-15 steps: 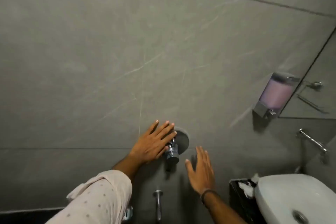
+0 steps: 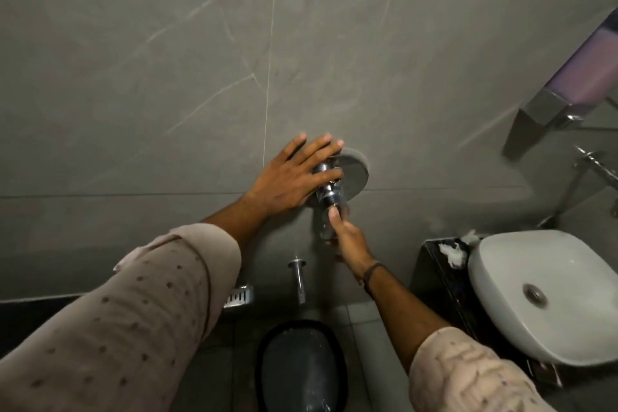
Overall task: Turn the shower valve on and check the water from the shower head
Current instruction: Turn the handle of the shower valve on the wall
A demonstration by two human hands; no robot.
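The chrome shower valve (image 2: 329,191) sticks out of a round grey wall plate (image 2: 354,172) on the grey tiled wall. My left hand (image 2: 294,174) lies flat against the wall beside the plate, fingers spread, some fingers resting over the valve's upper part. My right hand (image 2: 347,234) reaches up from below, its thumb and fingers closed around the valve's lower handle. A chrome spout (image 2: 298,279) juts from the wall below the valve. The shower head is out of view and no water shows.
A white basin (image 2: 535,294) sits at the right on a dark counter (image 2: 441,281), with a chrome tap (image 2: 595,165) above it. A soap dispenser (image 2: 582,77) with purple liquid hangs at upper right. A dark bucket (image 2: 301,368) stands on the floor below.
My right hand has risen from beside the valve, fingers spread, and closed on the valve's lower handle. The view has tilted downward and moved closer. My left hand stays at the plate.
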